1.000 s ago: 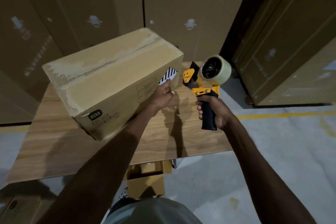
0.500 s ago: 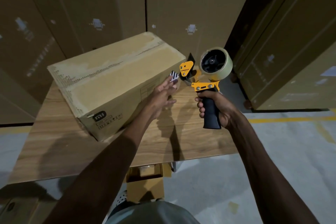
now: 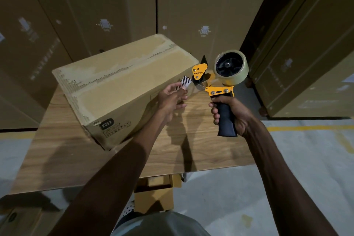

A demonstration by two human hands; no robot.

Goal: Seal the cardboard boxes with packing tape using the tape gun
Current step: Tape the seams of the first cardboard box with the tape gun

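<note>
In the head view, a box [image 3: 122, 90] lies on a wooden tabletop [image 3: 63, 151], turned at an angle, its top flaps meeting along a seam with pale torn strips of old tape beside it; a dark logo and printed marks show on the near end face. Just right of the box, the right hand [image 3: 232, 115] holds the tape gun [image 3: 220, 86] upright above the tabletop, the fingers wrapped fully round the black handle in a tight grip. The gun's yellow frame sits above that hand, with the clear tape roll [image 3: 231, 68] on its black hub at the top and the yellow guard plate facing the box. Between the gun and the box, the left hand [image 3: 172, 97] pinches a small striped tab [image 3: 185, 82] at the free end of the tape between thumb and fingertips, a narrow grip, with the other fingers loosely spread. The tab hangs close to the box's right upper edge; whether it touches the cardboard cannot be told. Both forearms reach in from the near side of the box. Behind the box stand tall stacked cartons [image 3: 115, 9], and more cartons [image 3: 306, 59] rise to its right. Below the tabletop edge, nearer than the box, a small yellow carton [image 3: 155, 195] rests on the grey floor [image 3: 287, 188], which carries a yellow line [image 3: 310, 127].
</note>
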